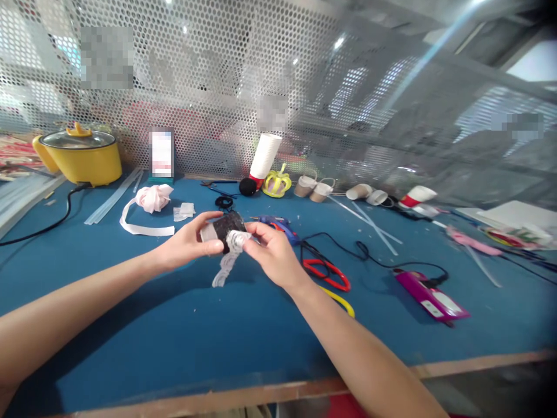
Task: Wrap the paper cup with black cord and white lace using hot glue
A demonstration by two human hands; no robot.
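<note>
My left hand (pixel 187 242) grips a small paper cup (pixel 221 228) laid on its side, wrapped in black glittery material. My right hand (pixel 270 251) pinches a strip of white lace trim (pixel 227 261) against the cup's side; the loose end of the lace hangs down toward the blue table (pixel 174 325). Both hands are held just above the table's middle.
A blue glue gun (pixel 278 224), red scissors (pixel 327 273), a yellow strip (pixel 342 302) and a purple device (pixel 430 296) with black cord lie to the right. White ribbon (pixel 150 203), glue sticks, a yellow pot (pixel 80 154) lie at left. Paper cups (pixel 313 187) line the mesh wall.
</note>
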